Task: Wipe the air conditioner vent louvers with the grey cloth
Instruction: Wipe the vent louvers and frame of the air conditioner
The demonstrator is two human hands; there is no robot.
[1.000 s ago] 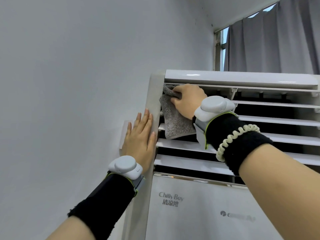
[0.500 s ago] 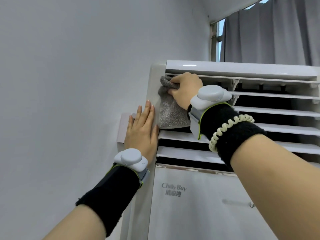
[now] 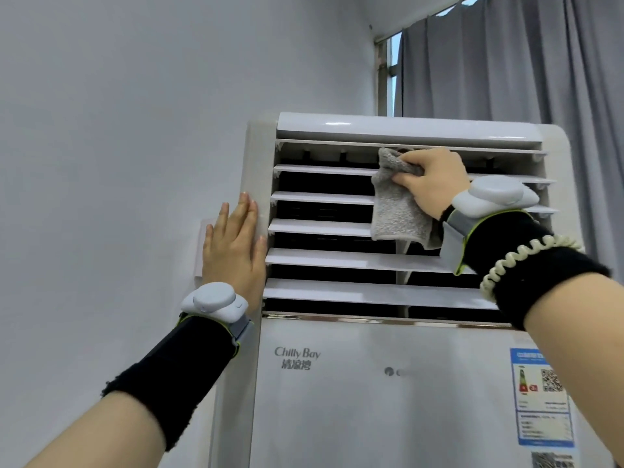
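A white floor-standing air conditioner fills the middle and right of the view. Its vent has several horizontal white louvers with dark gaps between them. My right hand grips a grey cloth and presses its bunched top against the uppermost louver, near the middle of the vent. The rest of the cloth hangs down over the louvers below. My left hand lies flat with fingers together on the unit's left edge, beside the vent.
A bare white wall is on the left. Grey curtains hang behind the unit at upper right, with a sliver of window. Blue labels are stuck on the front panel at lower right.
My right hand has slid the cloth rightward along the top louver, from the vent's left end to its middle. My left hand has stayed on the unit's left edge.
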